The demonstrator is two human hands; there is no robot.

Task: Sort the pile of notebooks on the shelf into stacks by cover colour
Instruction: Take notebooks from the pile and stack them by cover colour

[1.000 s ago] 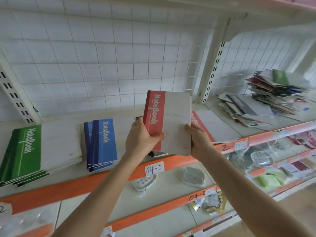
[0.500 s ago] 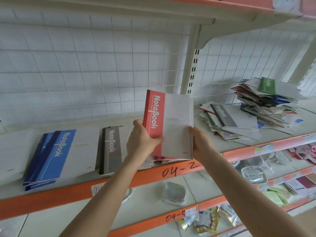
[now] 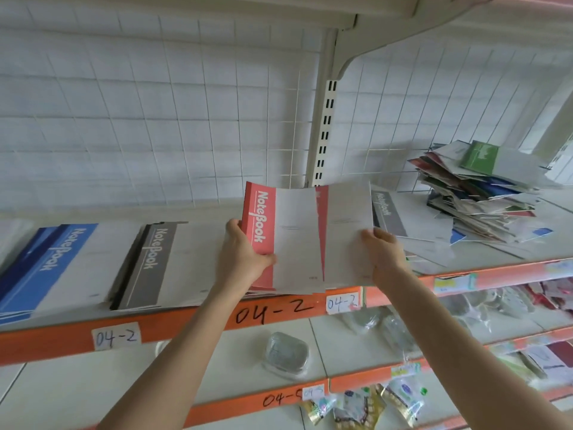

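At the front of the shelf (image 3: 192, 318) whose orange lip is marked "04-2", you have a notebook in each hand. Your left hand (image 3: 245, 259) grips the red notebook (image 3: 294, 240) by its red spine strip: the fingers (image 3: 233, 226) are curled round the left edge and the thumb is pressed on the cover. Your right hand (image 3: 386, 256) holds the second red notebook (image 3: 347, 231) by its right edge, thumb on top; its other fingers are hidden behind the cover. Both notebooks are tilted up toward you, side by side, and the one in your left hand overlaps the left edge of the other. Their lower edges sit over the shelf's front lip, where a few thin layered edges show beneath them.

To your left on the same shelf lies the grey stack (image 3: 155, 259), and further left, just beside it, the blue stack (image 3: 52, 259), each with "NoteBook" printed along the coloured strip. Behind your right hand a single grey notebook (image 3: 387, 212) lies flat on loose white covers. Beyond that, at the right end of the shelf, the unsorted pile (image 3: 483, 193) sits in a messy heap of mixed colours with a green notebook (image 3: 477, 155) on top.

Below, the lower shelf (image 3: 217, 361) carries a clear plastic pack (image 3: 286, 352) and other small wrapped goods too blurred to name
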